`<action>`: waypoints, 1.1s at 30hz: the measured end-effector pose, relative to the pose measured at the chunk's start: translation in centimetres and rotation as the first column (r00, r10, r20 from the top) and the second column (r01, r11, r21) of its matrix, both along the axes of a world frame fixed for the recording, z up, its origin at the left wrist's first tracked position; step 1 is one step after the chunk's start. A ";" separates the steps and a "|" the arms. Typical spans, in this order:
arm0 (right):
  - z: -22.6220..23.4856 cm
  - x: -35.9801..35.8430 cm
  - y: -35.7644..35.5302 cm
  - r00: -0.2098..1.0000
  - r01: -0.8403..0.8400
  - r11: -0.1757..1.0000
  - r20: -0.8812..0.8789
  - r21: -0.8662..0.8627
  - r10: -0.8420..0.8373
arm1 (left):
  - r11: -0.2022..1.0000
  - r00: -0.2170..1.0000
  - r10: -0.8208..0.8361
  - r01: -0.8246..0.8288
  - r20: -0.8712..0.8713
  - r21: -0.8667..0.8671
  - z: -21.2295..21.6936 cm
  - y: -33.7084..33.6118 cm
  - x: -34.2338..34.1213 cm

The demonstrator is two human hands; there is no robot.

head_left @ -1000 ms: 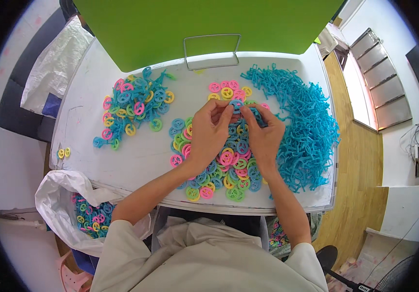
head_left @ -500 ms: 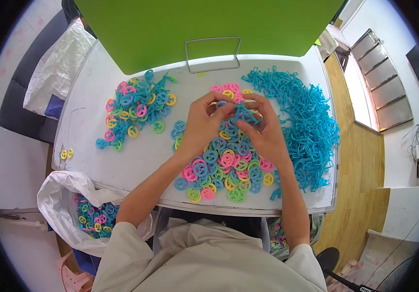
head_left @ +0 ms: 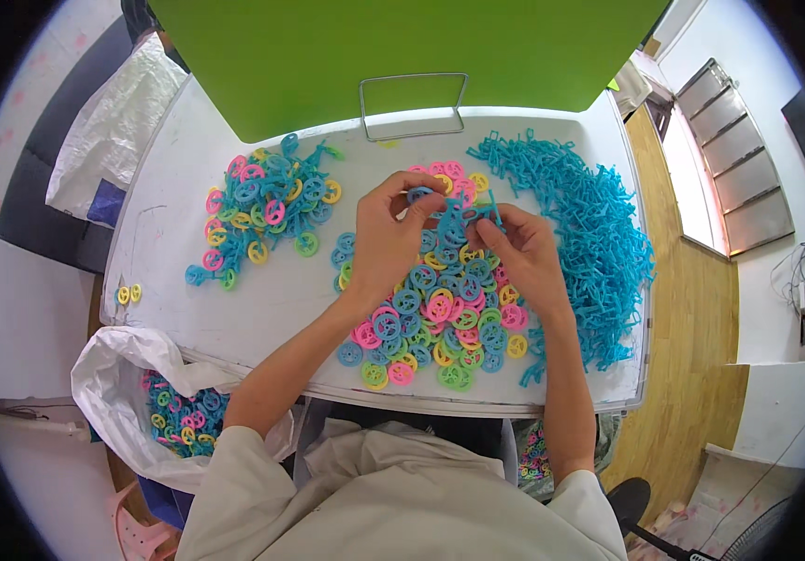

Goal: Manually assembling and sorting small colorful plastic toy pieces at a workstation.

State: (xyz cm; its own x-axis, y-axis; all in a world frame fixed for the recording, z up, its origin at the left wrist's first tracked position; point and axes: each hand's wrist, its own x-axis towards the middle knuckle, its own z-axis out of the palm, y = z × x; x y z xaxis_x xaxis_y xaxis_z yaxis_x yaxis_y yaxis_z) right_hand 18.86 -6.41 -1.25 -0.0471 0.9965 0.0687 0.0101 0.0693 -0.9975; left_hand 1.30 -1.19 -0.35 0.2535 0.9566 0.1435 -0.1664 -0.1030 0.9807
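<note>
Above the middle of the white table, my left hand (head_left: 391, 229) pinches a small blue plastic wheel (head_left: 420, 194) between thumb and fingers. My right hand (head_left: 526, 254), close beside it, has its fingers closed on a teal forked plastic piece (head_left: 495, 213). Exactly where the two parts meet is hard to make out. Below both hands spreads a pile of loose pink, yellow, green and blue wheels (head_left: 438, 307). To the right of my right hand lies a large heap of teal plastic pieces (head_left: 601, 248).
At the table's left is a pile of teal pieces with wheels on them (head_left: 262, 201). Two yellow wheels (head_left: 129, 294) lie near the left edge. An open white sack (head_left: 122, 374) with similar parts stands below. A green panel (head_left: 402, 56) and wire frame (head_left: 412, 77) border the back.
My right hand has moved slightly right and down, and its fingers have curled in around the teal piece. My left hand stays nearly in place with the blue wheel.
</note>
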 end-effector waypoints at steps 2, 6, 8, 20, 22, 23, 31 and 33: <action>0.3 -0.3 -0.1 1.000 0.019 1.000 0.012 0.012 -0.019 | 0.995 0.999 0.017 -0.014 -0.030 0.102 -0.5 0.0 0.1; 0.2 -0.2 -0.1 0.995 0.049 0.998 0.086 0.041 -0.052 | 0.965 0.998 0.067 -0.062 -0.010 0.256 -0.7 -0.4 0.5; 0.3 -0.2 -0.3 0.988 0.057 0.994 0.139 0.090 -0.070 | 0.970 0.997 0.071 -0.068 -0.003 0.232 -0.7 -0.5 0.5; 1.5 0.3 -0.4 0.824 0.225 0.942 0.467 0.250 -0.321 | 0.992 0.993 0.110 -0.107 -0.036 0.069 -0.2 0.6 -0.6; 1.3 1.3 0.0 0.731 0.453 0.877 0.495 0.161 -0.469 | 0.997 0.997 0.074 -0.074 0.030 -0.006 -0.2 0.8 -0.7; 0.4 2.7 0.2 0.572 0.444 0.809 0.573 0.386 -0.587 | 0.998 0.998 0.046 -0.044 0.045 -0.043 -0.4 1.0 -0.5; 2.3 -1.6 -0.9 0.949 0.196 0.956 0.202 0.219 -0.241 | 0.946 0.981 -0.190 0.191 0.031 -0.263 -0.2 0.9 -0.7; 1.7 -1.9 -0.9 0.888 -0.025 0.949 0.443 0.316 -0.124 | 0.871 0.946 -0.307 0.322 0.100 -0.371 -1.2 1.1 -0.7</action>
